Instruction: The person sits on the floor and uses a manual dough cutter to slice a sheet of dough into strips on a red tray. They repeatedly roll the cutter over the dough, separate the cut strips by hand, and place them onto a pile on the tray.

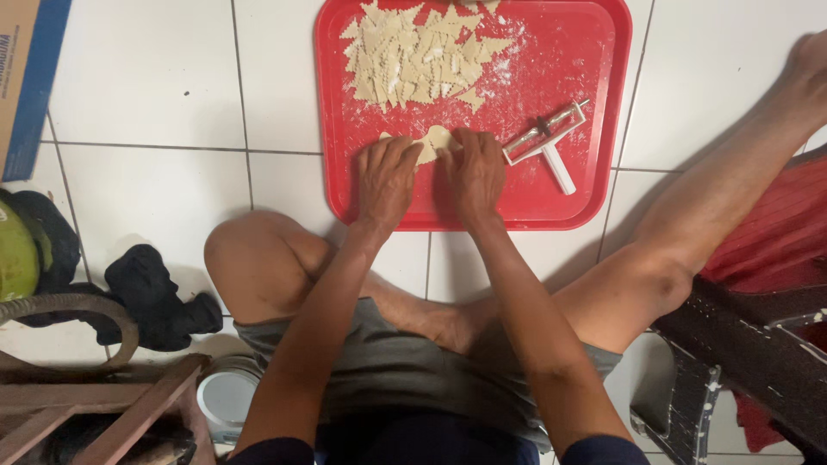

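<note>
One small piece of pale dough (435,140) lies on the near part of a red tray (603,103), soft-looking, rounded and flat, with an uneven edge; most of it is covered by the fingers. Both hands press down on it side by side, palms down: the left hand (385,179) has its fingers laid flat over the dough's left end, the right hand (475,172) rests with curled fingers on its right end, and neither closes around anything. Farther back on the tray sits a heap of cut dough pieces (413,56), thin, pale, with zigzag edges and pointed corners, dusted with flour that also speckles the smooth plastic around them. Just right of the right hand lies a cutter (547,142), a white T-shaped tool with a metal bar across its head, apart from the dough. The tray rests on a floor (146,95) of glossy white tiles with dark joints. The person sits cross-legged just behind the tray, bare knees out to either side. At the left lie a dark cloth (155,297) and a wooden frame (95,405); in the top left corner is a cardboard box (21,69); at the right stands a dark stool (741,344) beside red fabric (775,232).
</note>
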